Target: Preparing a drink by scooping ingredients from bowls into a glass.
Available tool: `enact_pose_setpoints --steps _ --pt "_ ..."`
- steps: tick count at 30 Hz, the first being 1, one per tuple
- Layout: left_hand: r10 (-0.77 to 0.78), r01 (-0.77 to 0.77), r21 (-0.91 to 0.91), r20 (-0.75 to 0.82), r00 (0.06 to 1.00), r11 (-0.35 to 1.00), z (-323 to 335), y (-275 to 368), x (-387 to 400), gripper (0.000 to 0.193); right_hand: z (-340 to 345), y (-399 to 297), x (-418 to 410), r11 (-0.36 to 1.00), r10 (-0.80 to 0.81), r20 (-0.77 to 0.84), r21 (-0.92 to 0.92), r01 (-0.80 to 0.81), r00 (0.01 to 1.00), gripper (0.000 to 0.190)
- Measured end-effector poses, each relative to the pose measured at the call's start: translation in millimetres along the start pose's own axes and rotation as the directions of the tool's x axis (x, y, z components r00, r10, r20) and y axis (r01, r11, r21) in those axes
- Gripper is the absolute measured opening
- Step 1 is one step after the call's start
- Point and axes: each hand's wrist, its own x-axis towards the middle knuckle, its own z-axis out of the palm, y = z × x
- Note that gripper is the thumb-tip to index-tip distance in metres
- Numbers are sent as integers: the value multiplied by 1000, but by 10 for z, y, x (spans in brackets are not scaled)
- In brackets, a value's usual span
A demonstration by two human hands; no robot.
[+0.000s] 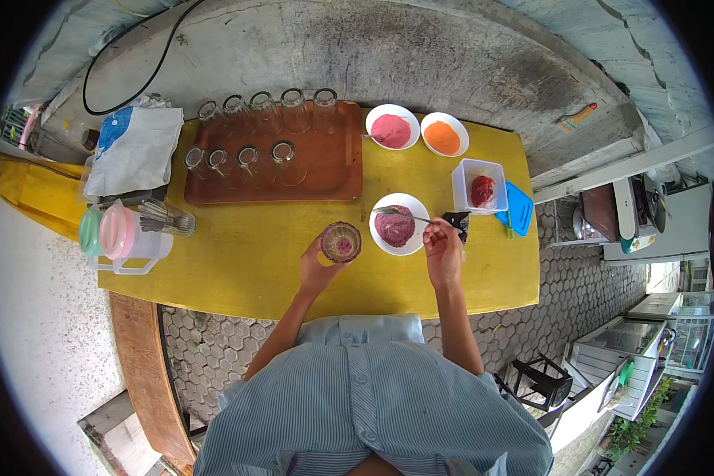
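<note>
My left hand [319, 265] is closed around a drinking glass [341, 243] with purple powder at its bottom and purple grains round its rim. My right hand [443, 250] grips the handle of a metal spoon [413, 216], whose bowl is over the purple powder [395, 231] in a white bowl [419, 244]. Farther back, a white bowl of pink powder [391, 131] with a spoon in it stands beside a white bowl of orange powder [442, 138]. A small black packet [459, 223] lies just beyond my right hand.
Several upside-down glasses [282, 152] stand on a brown tray [232, 193]. At left are lidded pitchers [146, 244], a glass of spoons [181, 223] and a cloth [137, 149]. A plastic container [458, 178] with something red and a blue lid [519, 208] are at right.
</note>
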Motion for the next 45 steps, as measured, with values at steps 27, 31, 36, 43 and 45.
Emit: enact_pose_setpoints --steps 27,31,36,43,45 --pt "-120 113 -82 -86 989 990 -734 -210 -189 56 623 350 -268 987 87 147 -149 -65 985 28" --pt "-82 79 -44 -79 994 996 -1024 -355 -169 57 1024 552 -379 977 88 180 -207 -50 980 31" --pt "-99 100 -128 8 995 987 -1294 -563 -124 58 1494 787 -505 939 26 208 -341 48 978 32" --pt "-4 36 -214 146 989 976 -1394 -579 -102 64 1800 1128 -640 849 -89 169 -503 164 982 27" --pt "0 45 -236 187 982 971 -1483 -596 -114 64 1827 1174 -672 854 -109 146 -493 168 983 26"
